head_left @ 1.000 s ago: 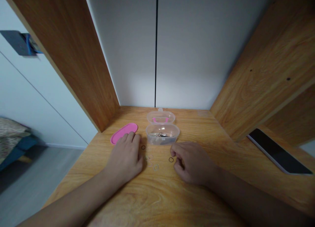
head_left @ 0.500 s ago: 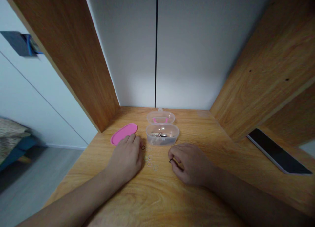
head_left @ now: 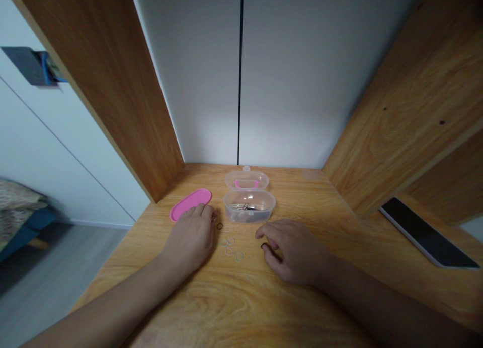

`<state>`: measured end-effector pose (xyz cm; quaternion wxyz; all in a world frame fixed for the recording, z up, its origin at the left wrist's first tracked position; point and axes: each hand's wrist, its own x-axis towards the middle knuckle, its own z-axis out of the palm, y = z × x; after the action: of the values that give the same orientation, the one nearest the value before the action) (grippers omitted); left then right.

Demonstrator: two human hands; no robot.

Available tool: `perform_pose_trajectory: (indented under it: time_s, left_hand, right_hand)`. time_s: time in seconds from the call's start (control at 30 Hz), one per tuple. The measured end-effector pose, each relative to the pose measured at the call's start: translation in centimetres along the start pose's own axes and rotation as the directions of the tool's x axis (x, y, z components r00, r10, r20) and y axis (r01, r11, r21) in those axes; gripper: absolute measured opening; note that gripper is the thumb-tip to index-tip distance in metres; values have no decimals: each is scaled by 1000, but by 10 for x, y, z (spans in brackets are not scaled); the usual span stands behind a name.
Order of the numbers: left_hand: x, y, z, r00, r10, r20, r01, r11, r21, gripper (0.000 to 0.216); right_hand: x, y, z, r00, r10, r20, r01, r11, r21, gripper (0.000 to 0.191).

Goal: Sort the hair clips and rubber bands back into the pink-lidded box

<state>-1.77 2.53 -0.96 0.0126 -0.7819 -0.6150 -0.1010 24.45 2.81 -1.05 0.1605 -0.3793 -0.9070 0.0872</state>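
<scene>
My left hand [head_left: 191, 237] lies flat on the wooden desk [head_left: 241, 297], fingers together and stretched toward a pink oval lid [head_left: 189, 203]. A small dark elastic ring [head_left: 220, 226] lies just right of its fingertips. My right hand [head_left: 292, 250] is curled on the desk, thumb and fingers pinched on another dark ring [head_left: 263, 246]. Between the hands lie several pale small rings [head_left: 231, 246]. Behind them stands an open clear plastic box [head_left: 249, 207] with small items inside, its hinged lid [head_left: 246, 179] laid back.
Wooden side panels rise at left [head_left: 124, 96] and right [head_left: 407, 111], with a white wall behind. A dark phone or tablet [head_left: 426, 232] lies on the desk's right part. The desk's left edge drops to a grey floor [head_left: 49, 277].
My right hand's fingers have closed over the dark ring that lay free beside them. My left hand has drawn slightly left, uncovering more pale rings.
</scene>
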Motion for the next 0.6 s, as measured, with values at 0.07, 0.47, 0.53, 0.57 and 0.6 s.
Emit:
perform_pose_trajectory:
  time_s: [0.07, 0.47, 0.53, 0.57, 0.6]
  left_hand:
    - [1, -1, 2, 1000, 3, 1, -3, 1000, 7, 18]
    - [-7, 12, -9, 989, 106, -105, -125, 974, -187, 22]
    - [-7, 12, -8, 988, 116, -103, -134, 971, -198, 21]
    - [-7, 11, -7, 988, 121, -100, -139, 970, -198, 21]
    - [-6, 11, -6, 987, 125, -98, -143, 970, -195, 21]
  right_hand:
    - [0, 0, 0, 1000, -1, -3, 1, 1000, 1, 22]
    - [0, -1, 1, 1000, -6, -22, 6, 1000, -14, 18]
    - [0, -1, 1, 1000, 1, -24, -1, 1000, -13, 18]
    - [0, -1, 1, 1000, 3, -23, -3, 1000, -11, 18]
    - [0, -1, 1, 1000, 5, -24, -5, 1000, -9, 18]
